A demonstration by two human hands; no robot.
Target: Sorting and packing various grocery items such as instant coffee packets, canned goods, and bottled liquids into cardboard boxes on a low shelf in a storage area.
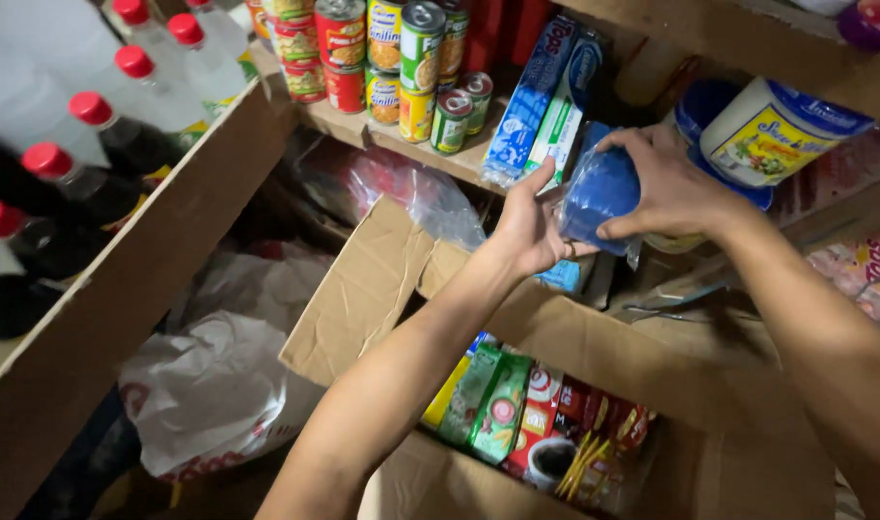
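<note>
A cramped storeroom is seen from above, with 2 bare arms reaching forward over an open carton. At far left, bottles (93, 144) with red caps are lined up on a slanted wooden shelf (142, 279); some are filled with clear liquid, some with dark. Below them, a white plastic bag (209, 395) is slumped on the floor. At top centre, cans (392, 67) with red, yellow and green labels are stacked on a wooden ledge; beside them, long blue boxes (541, 101) are leaned upright. In the middle, the left hand (531, 231) is held open, fingers spread, its palm pressed against the left side of a blue packet (599, 197) wrapped in clear plastic; the right hand (666, 188) is clamped over the packet's top and right side, thumb underneath. The packet is thus held between both hands, in the air, just in front of the ledge and above the carton's far flap. Below the arms, the carton (363, 289) is seen open, with green, yellow and red sachets (517, 414) packed upright inside. At upper right, a white tub (772, 135) with a blue lid is lying on its side on a shelf; at the far right edge, a pink wrapper (859, 265) is partly seen.
</note>
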